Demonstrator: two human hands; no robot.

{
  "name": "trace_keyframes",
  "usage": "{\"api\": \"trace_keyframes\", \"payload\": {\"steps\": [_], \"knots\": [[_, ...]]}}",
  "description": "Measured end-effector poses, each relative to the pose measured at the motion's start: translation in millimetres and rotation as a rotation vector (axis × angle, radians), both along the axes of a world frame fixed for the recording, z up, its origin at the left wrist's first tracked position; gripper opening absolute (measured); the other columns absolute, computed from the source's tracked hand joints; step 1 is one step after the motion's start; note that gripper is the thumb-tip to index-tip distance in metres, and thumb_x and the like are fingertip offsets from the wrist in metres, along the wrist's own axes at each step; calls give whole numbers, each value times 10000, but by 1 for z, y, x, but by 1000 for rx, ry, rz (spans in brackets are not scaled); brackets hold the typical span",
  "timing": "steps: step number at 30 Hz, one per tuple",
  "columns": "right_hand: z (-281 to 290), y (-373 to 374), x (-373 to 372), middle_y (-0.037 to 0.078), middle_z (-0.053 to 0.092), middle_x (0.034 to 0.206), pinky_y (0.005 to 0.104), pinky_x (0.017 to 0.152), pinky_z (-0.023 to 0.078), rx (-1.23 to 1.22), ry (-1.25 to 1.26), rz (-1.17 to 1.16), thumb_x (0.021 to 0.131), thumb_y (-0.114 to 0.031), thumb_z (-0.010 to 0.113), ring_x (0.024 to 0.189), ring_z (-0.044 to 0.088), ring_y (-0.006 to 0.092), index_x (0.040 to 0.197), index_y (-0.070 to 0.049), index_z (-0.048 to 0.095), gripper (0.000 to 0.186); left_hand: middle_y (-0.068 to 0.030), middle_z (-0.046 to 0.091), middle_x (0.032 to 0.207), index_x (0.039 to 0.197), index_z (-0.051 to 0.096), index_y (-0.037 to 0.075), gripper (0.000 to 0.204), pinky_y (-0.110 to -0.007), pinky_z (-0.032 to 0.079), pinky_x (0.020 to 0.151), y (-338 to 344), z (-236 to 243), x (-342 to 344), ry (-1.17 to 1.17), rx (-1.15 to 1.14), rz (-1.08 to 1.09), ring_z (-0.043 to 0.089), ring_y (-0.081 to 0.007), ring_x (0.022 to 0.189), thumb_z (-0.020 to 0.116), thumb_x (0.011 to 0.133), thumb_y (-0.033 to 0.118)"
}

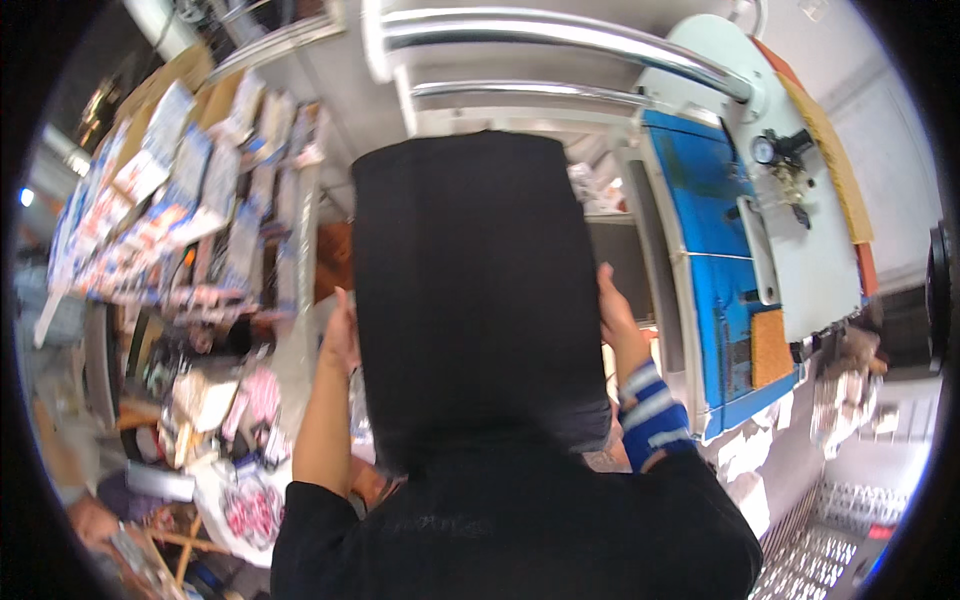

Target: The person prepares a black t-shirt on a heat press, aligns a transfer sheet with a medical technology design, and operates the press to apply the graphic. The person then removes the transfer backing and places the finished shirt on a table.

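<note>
A wide black cloth (475,290), smooth and nearly rectangular, spreads flat in front of me. What lies under it is hidden. At its left edge, my left hand (342,335) grips the side, with a fingertip showing upward and the other fingers mostly out of sight. The opposite edge is held by my right hand (615,308), thumb up along the side and fingers tucked behind the cloth. A blue and white striped band (652,415) circles my right forearm. The cloth's near end merges with my black shirt (500,540).
To the right stands a pale machine with a blue panel (710,270), a pressure gauge (765,150) and thick chrome bars (560,38) across the top. Stacked boxes (190,170) fill the left. A cluttered white table (235,500) and a co-worker's hand (92,522) are lower left.
</note>
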State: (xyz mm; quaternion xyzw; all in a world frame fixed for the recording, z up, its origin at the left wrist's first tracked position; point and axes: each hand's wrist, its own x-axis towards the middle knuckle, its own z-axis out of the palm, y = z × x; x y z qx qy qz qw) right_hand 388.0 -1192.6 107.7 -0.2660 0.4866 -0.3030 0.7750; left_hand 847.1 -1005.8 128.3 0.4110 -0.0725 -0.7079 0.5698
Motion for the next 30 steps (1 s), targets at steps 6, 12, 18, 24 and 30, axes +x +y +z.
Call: {"api": "trace_keyframes", "payload": {"steps": [6,12,18,24,30], "knots": [[25,-146,80,188,602,1425,437,1107,451,80,-9,2,1026,-601,527,1272,602,309,1463,20,513,759,-160,651,1356,1405,574,-7,714,-463,512,1049,-148,-30,79,-246,13,282,645,-331,1204,499,1034,599],[-6,-181,78,252,695,1209,444,1014,504,-503,1277,-81,924,-191,741,1156,660,358,1249,4,643,392,-178,706,1222,1315,622,-46,448,-408,561,945,-163,-110,142,-668,272,369,700,-289,1079,622,1039,307],[-13,-209,77,187,680,1288,404,1001,500,-585,817,-126,978,-254,674,1190,634,328,1325,14,635,440,-85,728,1060,1169,712,-18,291,-311,548,818,-215,-99,120,-673,-8,300,681,-177,905,600,1056,226],[-8,-229,77,117,731,1122,388,882,528,-491,380,-227,1069,-389,546,1002,686,241,1142,26,684,443,-48,707,912,1046,712,-16,372,-323,493,804,-215,-49,137,-1042,-56,415,612,-154,839,569,1076,326],[-8,-220,108,244,704,944,451,810,491,-731,1073,-87,1036,-406,579,852,653,393,974,18,691,443,-137,698,894,1060,689,-34,414,-384,495,817,-205,-69,143,-1516,45,410,621,-216,842,578,1056,365]]}}
